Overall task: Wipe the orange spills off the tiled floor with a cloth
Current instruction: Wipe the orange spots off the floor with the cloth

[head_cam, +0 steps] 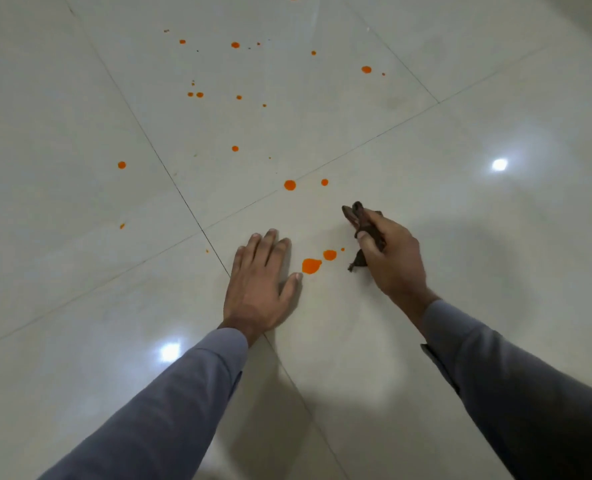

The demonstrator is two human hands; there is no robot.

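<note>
Orange spills dot the glossy white tiled floor (443,188). The largest orange blot (311,265) lies between my hands, with a smaller drop (329,255) just right of it. Two more drops (289,185) sit a little farther ahead, and several small ones (235,45) are scattered toward the far side. My left hand (260,287) rests flat on the floor, fingers spread, its thumb close to the largest blot. My right hand (391,258) is shut on a crumpled dark brown cloth (353,213), held just right of the near drops; whether the cloth touches the floor is unclear.
Dark grout lines (170,174) cross the tiles diagonally. Two bright lamp reflections (499,164) glare on the floor. Grey-blue sleeves (170,410) cover both forearms. My shadow falls on the tile around the right hand.
</note>
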